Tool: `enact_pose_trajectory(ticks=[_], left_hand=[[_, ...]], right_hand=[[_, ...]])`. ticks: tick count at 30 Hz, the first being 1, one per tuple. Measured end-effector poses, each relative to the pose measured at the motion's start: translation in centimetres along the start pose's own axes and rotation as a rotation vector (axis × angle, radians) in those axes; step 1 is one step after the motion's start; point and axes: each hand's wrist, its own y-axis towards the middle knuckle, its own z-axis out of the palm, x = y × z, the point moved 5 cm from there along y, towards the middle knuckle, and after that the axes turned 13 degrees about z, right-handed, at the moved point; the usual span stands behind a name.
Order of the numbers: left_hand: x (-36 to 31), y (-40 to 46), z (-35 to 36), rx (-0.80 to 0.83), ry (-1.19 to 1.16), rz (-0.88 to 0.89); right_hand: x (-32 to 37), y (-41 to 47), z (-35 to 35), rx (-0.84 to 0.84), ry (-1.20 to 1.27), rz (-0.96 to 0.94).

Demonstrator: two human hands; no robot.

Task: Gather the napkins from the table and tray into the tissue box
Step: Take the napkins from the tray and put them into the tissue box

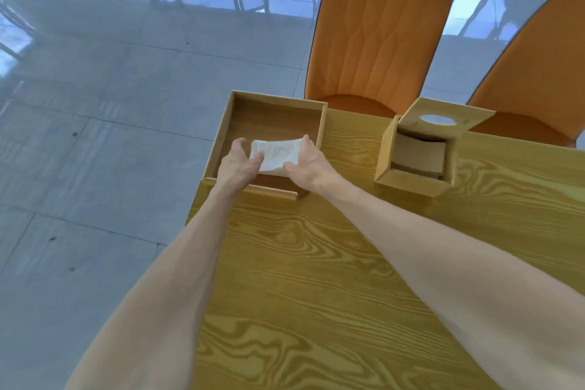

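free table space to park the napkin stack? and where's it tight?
Bare: the wide near table between both forearms, and the strip between tray and tissue box. Also right of the box. Tight: inside the tray, where left hand and right hand clamp the napkin stack; the box already holds napkins.

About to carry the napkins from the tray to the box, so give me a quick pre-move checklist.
1. Both hands on napkins: left hand and right hand grip opposite ends: ok.
2. Napkins clear of tray floor: cannot tell.
3. Box lid open: ok.
4. Room in box: napkins already inside, space above: ok.
5. Table path from tray to box clear: ok.
6. No stray napkins left: none visible: ok.
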Motion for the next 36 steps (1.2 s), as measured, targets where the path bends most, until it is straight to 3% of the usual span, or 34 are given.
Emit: enact_pose_trajectory(ticks=[8, 22, 36], left_hand=[[0.1, 0.8, 0.1, -0.048, -0.174, -0.062], [1.3, 1.6, 0.8, -0.094, -0.395, -0.244], [-0.4, 0.0, 0.1, 0.122, -0.61, -0.068]], right_hand=[[-0.1, 1.1, 1.6, 0.05, 0.204, 0.165], [-1.1, 1.4, 1.7, 0.095, 0.381, 0.188], [-2.3, 0.3, 0.4, 0.1, 0.469, 0.096]])
